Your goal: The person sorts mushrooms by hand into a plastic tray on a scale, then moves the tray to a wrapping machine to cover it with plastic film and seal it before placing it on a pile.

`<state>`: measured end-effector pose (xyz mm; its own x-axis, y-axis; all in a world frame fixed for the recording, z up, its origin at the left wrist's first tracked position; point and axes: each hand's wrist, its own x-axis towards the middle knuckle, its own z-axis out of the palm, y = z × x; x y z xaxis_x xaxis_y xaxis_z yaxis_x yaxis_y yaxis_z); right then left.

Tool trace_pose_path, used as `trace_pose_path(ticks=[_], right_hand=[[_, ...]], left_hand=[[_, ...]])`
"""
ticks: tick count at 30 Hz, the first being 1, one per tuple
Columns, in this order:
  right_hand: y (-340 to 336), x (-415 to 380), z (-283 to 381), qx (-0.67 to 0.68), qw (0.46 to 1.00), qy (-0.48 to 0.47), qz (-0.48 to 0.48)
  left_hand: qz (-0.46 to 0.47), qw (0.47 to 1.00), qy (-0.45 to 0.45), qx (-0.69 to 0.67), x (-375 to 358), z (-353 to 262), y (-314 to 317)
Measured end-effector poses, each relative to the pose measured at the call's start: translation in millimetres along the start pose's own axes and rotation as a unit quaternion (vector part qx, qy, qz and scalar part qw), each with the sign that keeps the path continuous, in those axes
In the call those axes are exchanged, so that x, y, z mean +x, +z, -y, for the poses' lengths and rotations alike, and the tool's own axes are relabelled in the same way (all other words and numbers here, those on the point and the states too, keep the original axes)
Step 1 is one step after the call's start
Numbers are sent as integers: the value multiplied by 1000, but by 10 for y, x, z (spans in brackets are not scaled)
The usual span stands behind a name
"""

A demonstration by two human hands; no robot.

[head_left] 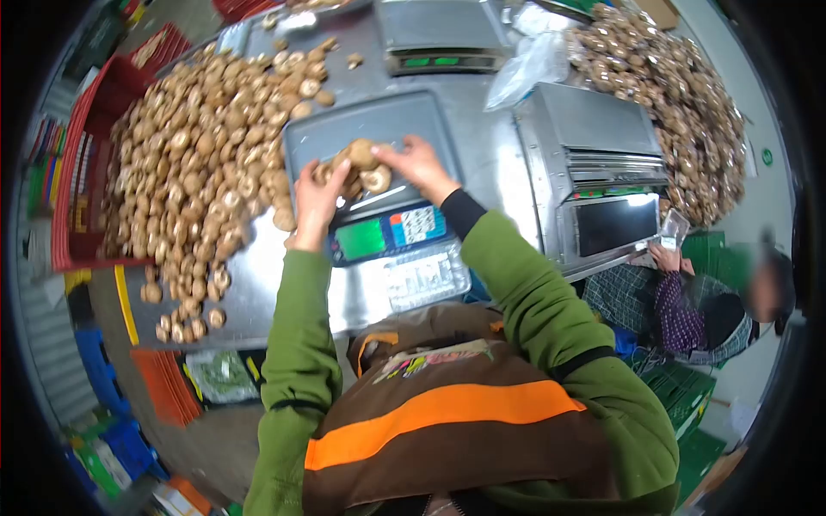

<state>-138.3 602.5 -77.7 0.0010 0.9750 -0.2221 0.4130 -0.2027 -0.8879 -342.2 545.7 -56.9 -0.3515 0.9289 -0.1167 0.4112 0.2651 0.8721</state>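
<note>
A small cluster of brown mushrooms is on the grey tray of a digital scale in front of me. My left hand closes around mushrooms at the cluster's left side, thumb towards the middle. From the right, my right hand pinches a larger mushroom at the top of the cluster between thumb and fingers. Below the tray is the scale's panel with a lit green display. A clear plastic punnet lies between the panel and my apron.
Loose mushrooms are heaped on the left, beside a red crate. A second scale stands behind, and a metal wrapping machine on the right. Beyond it are packed mushrooms and another person's hands.
</note>
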Motion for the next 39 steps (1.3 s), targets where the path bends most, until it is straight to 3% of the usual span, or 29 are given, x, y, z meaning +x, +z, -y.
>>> trace_pose_path(ticks=[6,9,11,14,15,17,19,21,23,25,28,30,31,32,33,35,37,39], right_hand=[[-723,79,28,89,990,-5,-112],[-1249,274,-15,101,979,-12,-174],[-1602,369,-19,148,963,6,-224],[-1970,533,-252,189,958,40,-213],[-2031,590,-376,199,954,53,-220],[-2067,689,-622,203,951,61,-225],[-1996,809,-883,238,935,106,-239],[-1885,924,-1065,241,933,124,-235],[-1764,1024,-1256,207,932,133,-268],[-1714,1113,-1403,160,939,137,-274],[-1718,1118,-1540,67,943,159,-286],[-1763,1021,-1529,21,950,150,-274],[-1892,827,-1416,84,974,89,-190],[-1819,657,-1419,-18,963,119,-240],[-1795,413,-1439,-169,949,24,-263],[-1705,-177,-1316,43,989,21,-141],[-1608,-850,-1174,-33,995,67,59],[-1354,-1414,-1054,-125,976,78,163]], left_hand=[[44,998,53,-6,83,-752,524],[85,988,118,-56,467,-1023,1072],[95,987,108,-67,605,-1358,1400],[225,963,38,-142,810,-1675,1867],[198,966,27,-163,820,-1701,2051],[237,960,-64,-132,892,-1726,2320],[240,963,-94,-82,1057,-1515,2681],[228,966,-102,61,1275,-1169,3032],[247,956,-157,38,1237,-1121,3101],[223,930,-290,-39,1172,-1051,3165],[257,916,-291,-97,1091,-1042,3123],[272,914,-267,-139,1075,-1047,3097],[283,907,-254,-180,1069,-952,3133],[317,906,-233,-157,1003,-1147,2938],[295,940,-139,-94,1054,-1053,2939],[284,944,41,-163,616,-1497,2232],[260,926,81,-261,207,-1632,1471],[144,942,61,-297,-114,-1428,876]])
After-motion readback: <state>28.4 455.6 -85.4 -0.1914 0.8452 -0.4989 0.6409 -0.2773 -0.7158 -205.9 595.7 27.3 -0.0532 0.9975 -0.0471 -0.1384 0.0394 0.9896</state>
